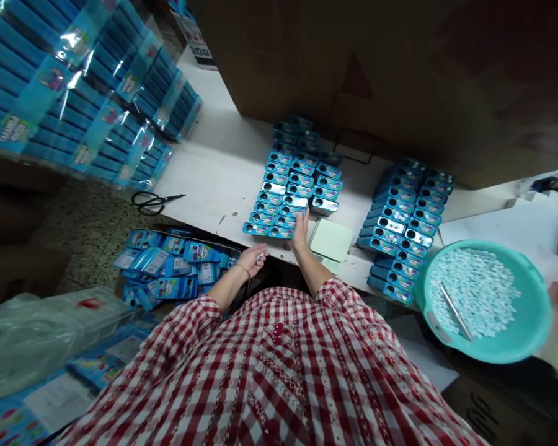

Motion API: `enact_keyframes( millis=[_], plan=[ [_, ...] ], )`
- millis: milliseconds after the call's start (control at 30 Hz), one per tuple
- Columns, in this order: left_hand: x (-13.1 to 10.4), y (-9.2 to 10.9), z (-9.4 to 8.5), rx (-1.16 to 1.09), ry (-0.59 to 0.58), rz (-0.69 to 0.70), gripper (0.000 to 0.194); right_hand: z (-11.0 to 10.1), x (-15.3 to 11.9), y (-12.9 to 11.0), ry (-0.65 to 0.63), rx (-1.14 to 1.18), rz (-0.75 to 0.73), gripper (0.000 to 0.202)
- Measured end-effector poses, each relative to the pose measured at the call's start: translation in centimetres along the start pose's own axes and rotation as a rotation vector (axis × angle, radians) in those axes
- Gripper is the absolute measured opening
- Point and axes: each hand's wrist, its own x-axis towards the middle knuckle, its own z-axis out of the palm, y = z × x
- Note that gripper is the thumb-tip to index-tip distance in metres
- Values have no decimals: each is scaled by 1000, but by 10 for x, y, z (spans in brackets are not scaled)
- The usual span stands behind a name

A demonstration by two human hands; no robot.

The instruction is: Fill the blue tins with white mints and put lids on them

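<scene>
Seen from the head camera, a person in a red-and-white gingham top (pixel 214 371) works at a white tabletop (pixel 204 161), the left hand (pixel 251 261) curled just off its near edge with a small pale piece (pixel 260 255) pinched at the fingertips. The right hand (pixel 300 233), fingers extended and with no grip that shows, rests against the near right side of a block of blue tins (pixel 300 179) ranked in columns mid-table.

Light contact appears to matter most: a flat right hand would best steady the tins without nudging the columns askew, and a fingertip pinch, rather than a fist, should keep the piece from slipping.

The tins look slim, glossy and round-cornered, each with a dark round spot at one end; whether it is a hole or print is hard to tell. A second block of tins (pixel 382 244) stands to the right, some topped with pale dots. Beyond it, a smooth turquoise plastic basin (pixel 532 310) holds small pale-blue pellets (pixel 478 282) and a shiny metal rod (pixel 456 314). A matte pale-green square block (pixel 331 240) lies beside the right hand; black-handled scissors (pixel 154 201) lie at the table's left edge. Glossy blue packets (pixel 177 266) fill a carton below, near clear-wrapped bundles (pixel 74 93), while brown cardboard (pixel 353 68) looms behind.
</scene>
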Motion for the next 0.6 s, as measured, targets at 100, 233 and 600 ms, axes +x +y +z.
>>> enact_keyframes(
  millis=[100,233,600],
  plan=[
    [5,13,5,12,13,30,11,-13,-2,-6,-77,-127,-33,67],
    [4,12,10,72,-54,15,14,-57,-21,-4,-151,-575,-280,60],
    [-3,-36,50,204,-147,-101,16,-131,-72,31,-318,-1067,-412,46]
  ],
)
